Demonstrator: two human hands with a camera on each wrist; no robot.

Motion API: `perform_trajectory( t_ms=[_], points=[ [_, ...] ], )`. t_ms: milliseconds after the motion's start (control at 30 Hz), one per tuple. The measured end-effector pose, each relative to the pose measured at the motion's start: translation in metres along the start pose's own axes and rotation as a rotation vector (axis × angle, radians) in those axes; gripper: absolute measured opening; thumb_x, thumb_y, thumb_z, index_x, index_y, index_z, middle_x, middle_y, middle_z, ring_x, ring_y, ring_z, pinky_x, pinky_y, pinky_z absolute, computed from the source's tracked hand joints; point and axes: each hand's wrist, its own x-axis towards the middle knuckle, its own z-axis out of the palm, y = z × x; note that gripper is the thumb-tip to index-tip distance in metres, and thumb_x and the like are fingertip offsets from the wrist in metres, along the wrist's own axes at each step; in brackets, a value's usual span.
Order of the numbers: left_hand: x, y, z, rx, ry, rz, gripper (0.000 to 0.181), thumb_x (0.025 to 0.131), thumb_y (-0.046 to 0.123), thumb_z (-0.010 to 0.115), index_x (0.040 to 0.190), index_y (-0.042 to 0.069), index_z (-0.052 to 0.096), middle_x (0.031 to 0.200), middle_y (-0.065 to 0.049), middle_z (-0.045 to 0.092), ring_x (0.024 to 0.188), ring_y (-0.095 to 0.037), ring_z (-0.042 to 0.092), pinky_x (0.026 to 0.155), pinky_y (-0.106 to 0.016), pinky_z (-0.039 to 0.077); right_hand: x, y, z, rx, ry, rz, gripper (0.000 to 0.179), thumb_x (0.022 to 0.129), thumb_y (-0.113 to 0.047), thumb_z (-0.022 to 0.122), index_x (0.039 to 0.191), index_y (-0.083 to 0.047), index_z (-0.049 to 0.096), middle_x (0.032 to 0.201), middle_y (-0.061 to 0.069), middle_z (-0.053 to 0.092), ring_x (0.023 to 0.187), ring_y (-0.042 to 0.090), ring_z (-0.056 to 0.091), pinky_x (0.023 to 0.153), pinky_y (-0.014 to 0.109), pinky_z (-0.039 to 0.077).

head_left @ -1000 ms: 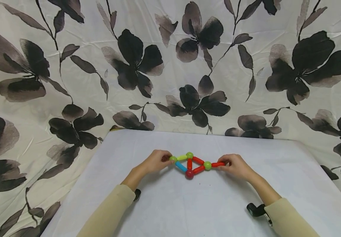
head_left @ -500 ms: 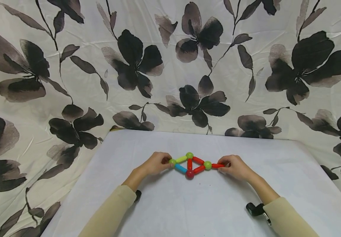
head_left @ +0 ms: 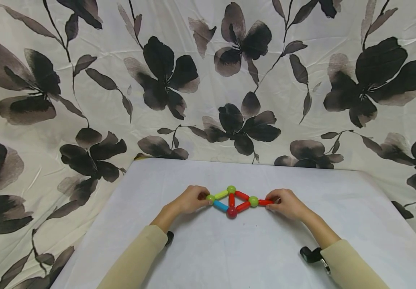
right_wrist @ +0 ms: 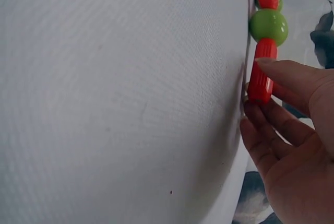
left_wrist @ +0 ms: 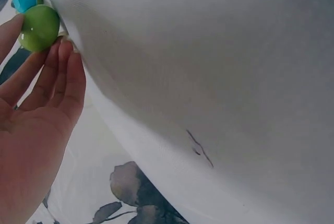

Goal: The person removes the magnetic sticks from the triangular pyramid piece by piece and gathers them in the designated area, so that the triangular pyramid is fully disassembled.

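Note:
A flat figure of magnetic balls and rods lies at the middle of the table. Its left corner is a green ball (left_wrist: pixel 40 28), which my left hand (head_left: pixel 191 199) pinches between thumb and fingers. From that ball a lime rod (head_left: pixel 221 194) runs to the far green ball (head_left: pixel 231 189), and a blue rod (head_left: pixel 220 206) to the larger red ball (head_left: pixel 231 212). Red rods join these two to each other and to the right green ball (head_left: pixel 253 201). Sticking out rightward from there is another red rod (right_wrist: pixel 262 72), its outer end pinched by my right hand (head_left: pixel 285 202).
The white tabletop (head_left: pixel 200 257) extends around the figure, with its far edge behind. A floral cloth (head_left: pixel 208 80) hangs behind the table. Black wrist cameras, such as the right one (head_left: pixel 310 255), sit at both sleeve cuffs.
Over the last second my left hand and the green ball in it have shifted slightly toward me, turning the lime and blue rods a little. My right hand has stayed nearly still.

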Motion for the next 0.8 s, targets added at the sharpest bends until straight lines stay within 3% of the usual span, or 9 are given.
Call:
perform_trajectory(
  t_ms=[300, 500, 800],
  points=[
    [0.002, -0.002, 0.001, 0.001, -0.012, -0.020, 0.025, 0.096, 0.016, 0.073, 0.114, -0.001, 0.069, 0.094, -0.002, 0.066, 0.085, -0.013, 0.057, 0.080, -0.031, 0.051, 0.002, -0.005, -0.002, -0.041, 0.049, -0.048, 0.026, 0.090, -0.011, 0.077, 0.112, 0.001, 0.072, 0.100, 0.006, 0.071, 0.088, 0.019, 0.062, 0.077, 0.035, 0.052],
    [0.003, -0.003, 0.002, -0.012, -0.020, -0.042, 0.025, 0.096, 0.016, 0.073, 0.115, 0.001, 0.069, 0.095, -0.001, 0.065, 0.087, -0.014, 0.057, 0.082, -0.031, 0.050, 0.011, -0.022, -0.001, -0.057, 0.066, -0.104, 0.029, 0.091, -0.011, 0.074, 0.116, 0.003, 0.070, 0.109, 0.012, 0.071, 0.097, 0.026, 0.063, 0.085, 0.045, 0.053],
    [0.001, -0.003, 0.002, -0.012, -0.025, -0.046, 0.024, 0.097, 0.016, 0.072, 0.115, 0.001, 0.069, 0.096, -0.002, 0.065, 0.088, -0.015, 0.058, 0.084, -0.033, 0.051, 0.039, -0.054, 0.025, -0.021, 0.050, -0.149, 0.032, 0.092, -0.013, 0.075, 0.120, 0.000, 0.069, 0.113, 0.012, 0.069, 0.103, 0.029, 0.061, 0.090, 0.048, 0.052]
  ],
)
